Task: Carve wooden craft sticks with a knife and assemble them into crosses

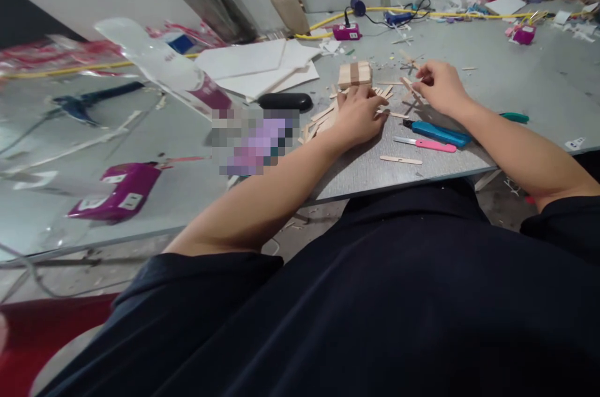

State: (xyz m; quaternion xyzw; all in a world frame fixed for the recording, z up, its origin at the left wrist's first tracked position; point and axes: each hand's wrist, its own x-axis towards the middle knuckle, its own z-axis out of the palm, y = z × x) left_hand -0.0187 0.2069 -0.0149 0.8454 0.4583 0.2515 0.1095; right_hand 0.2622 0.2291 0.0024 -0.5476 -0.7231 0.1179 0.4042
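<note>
My right hand [439, 85] pinches a wooden craft stick [410, 85] between thumb and fingers, raised a little over the table. My left hand [360, 114] rests palm down with bent, spread fingers over a pile of loose craft sticks [323, 119]; one stick [398, 114] lies by its fingertips. Behind that hand stands a banded bundle of craft sticks [355, 74]. Nearer me lie blue-handled cutters [440, 133], a pink craft knife [435, 144] and a single notched stick [400, 160]. The left palm hides part of the pile.
A black case [285, 102], white sheets [253, 65] and a pixelated item [262, 144] lie left of the pile. Further left are a clear bottle [164, 65], a purple power strip [124, 190] and a blue glue gun [82, 106]. A yellow cable [450, 13] runs along the back.
</note>
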